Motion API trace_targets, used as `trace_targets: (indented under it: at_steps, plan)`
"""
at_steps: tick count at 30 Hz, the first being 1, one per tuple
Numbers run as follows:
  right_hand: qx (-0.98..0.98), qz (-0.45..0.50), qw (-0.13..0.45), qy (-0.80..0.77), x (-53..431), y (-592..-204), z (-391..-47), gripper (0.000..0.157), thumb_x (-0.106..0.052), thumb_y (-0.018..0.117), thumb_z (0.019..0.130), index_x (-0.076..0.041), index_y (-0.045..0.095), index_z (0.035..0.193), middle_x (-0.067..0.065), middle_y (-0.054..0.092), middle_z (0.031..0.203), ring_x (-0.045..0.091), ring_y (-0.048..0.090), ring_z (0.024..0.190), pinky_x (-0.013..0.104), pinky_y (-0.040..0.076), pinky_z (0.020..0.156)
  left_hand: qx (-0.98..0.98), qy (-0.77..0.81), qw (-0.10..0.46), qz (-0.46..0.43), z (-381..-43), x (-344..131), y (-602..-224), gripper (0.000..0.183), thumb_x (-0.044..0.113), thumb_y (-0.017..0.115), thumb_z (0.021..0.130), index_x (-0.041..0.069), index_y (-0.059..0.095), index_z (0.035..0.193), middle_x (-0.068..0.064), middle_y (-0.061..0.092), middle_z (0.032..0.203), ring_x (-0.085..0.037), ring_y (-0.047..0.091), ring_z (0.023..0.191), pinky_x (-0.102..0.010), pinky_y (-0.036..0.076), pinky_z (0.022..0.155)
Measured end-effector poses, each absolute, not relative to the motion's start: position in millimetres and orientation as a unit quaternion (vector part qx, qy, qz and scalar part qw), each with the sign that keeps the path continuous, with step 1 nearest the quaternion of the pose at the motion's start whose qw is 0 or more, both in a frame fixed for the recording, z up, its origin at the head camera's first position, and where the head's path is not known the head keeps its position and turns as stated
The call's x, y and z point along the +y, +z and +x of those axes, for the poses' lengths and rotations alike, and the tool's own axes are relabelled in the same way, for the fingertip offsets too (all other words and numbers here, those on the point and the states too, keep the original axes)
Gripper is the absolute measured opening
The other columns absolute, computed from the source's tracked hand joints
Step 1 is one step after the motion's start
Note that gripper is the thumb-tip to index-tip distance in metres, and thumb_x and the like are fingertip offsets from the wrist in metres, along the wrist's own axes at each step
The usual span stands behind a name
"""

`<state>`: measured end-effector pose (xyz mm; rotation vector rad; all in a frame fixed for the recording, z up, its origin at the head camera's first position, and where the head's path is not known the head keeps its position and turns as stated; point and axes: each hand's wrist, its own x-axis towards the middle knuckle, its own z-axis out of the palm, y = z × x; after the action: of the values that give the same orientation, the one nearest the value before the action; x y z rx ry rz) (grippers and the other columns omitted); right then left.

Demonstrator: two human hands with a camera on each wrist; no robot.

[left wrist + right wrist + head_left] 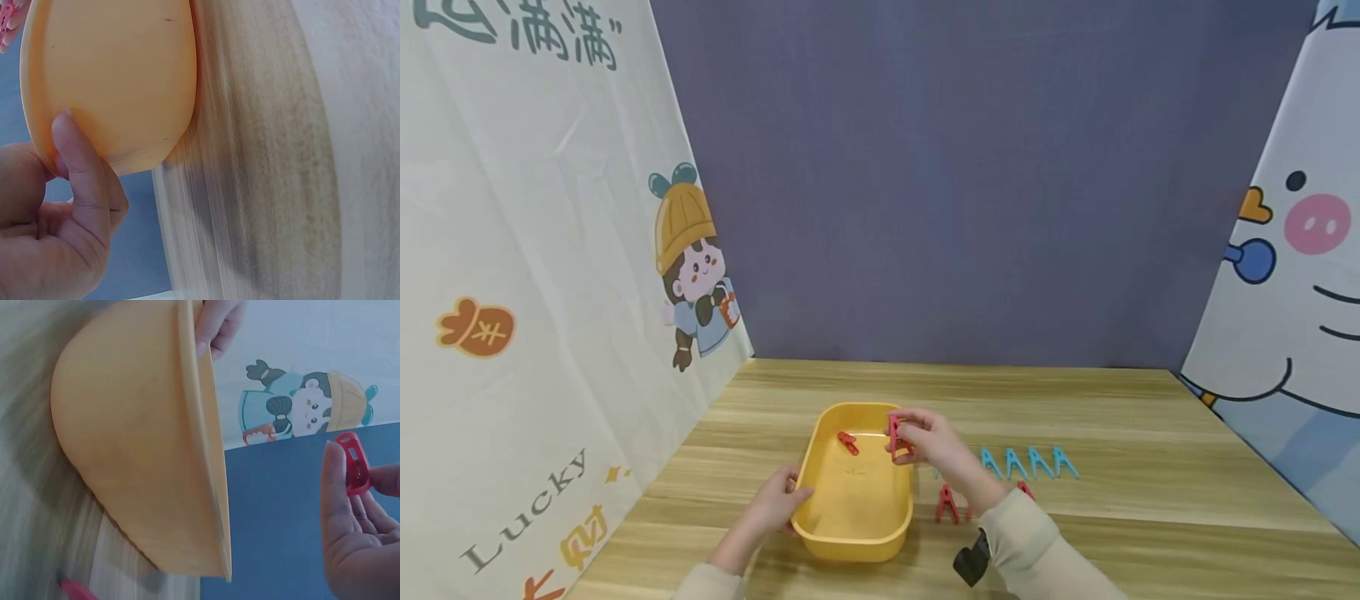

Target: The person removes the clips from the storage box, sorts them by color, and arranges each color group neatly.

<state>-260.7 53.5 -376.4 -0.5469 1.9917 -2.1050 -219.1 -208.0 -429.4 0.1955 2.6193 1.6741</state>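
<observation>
A yellow plastic basin (853, 508) stands on the wooden table, with one red clothespin (847, 443) lying inside near its far end. My left hand (777, 498) grips the basin's near left rim, thumb inside and fingers outside, as the left wrist view shows up close. Over the basin's right rim, my right hand (931, 437) pinches another red clothespin (355, 464) between thumb and fingers. It is held above the rim, apart from the basin.
Right of the basin, several blue clothespins (1012, 463) lie in a row. Nearer to me are red clothespins (947, 504), partly hidden by my right forearm. A black heart-shaped item (972, 560) shows beside my right sleeve. Printed cloths and a dark backdrop (962, 183) surround the table.
</observation>
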Motion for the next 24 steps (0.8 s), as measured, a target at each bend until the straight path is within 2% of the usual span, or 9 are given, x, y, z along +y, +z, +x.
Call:
trace_targets:
  at_steps: [6,14,24]
  plan:
    - [0.664,-0.185,0.099,-0.718,66,-375,-263,0.038,-0.005,0.052,0.091,0.007,0.045,0.127,0.011,0.061,0.093,0.022,0.062,0.079,0.039,0.055,0.072,0.84,0.538,0.015,0.064,-219,-208,-429,0.022,0.004,0.055,0.09,-0.009,0.043,0.103,-0.009,0.044,0.075,-0.022,0.058,0.056,-0.035,0.053,0.043]
    - [0.668,-0.174,0.085,-0.719,88,-376,-262,0.043,-0.008,0.055,0.091,0.008,0.041,0.129,0.019,0.056,0.107,0.024,0.061,0.086,0.043,0.052,0.08,0.843,0.534,0.01,0.061,-219,-208,-429,0.021,0.004,0.056,0.089,-0.008,0.044,0.102,-0.009,0.044,0.075,-0.022,0.058,0.055,-0.034,0.053,0.042]
    - [0.667,-0.162,0.079,-0.723,109,-379,-261,0.045,-0.008,0.055,0.091,0.009,0.039,0.13,0.017,0.055,0.106,0.022,0.06,0.087,0.046,0.05,0.083,0.843,0.535,0.012,0.06,-220,-208,-430,0.022,0.005,0.056,0.089,-0.008,0.044,0.103,-0.01,0.045,0.076,-0.022,0.058,0.056,-0.035,0.053,0.043]
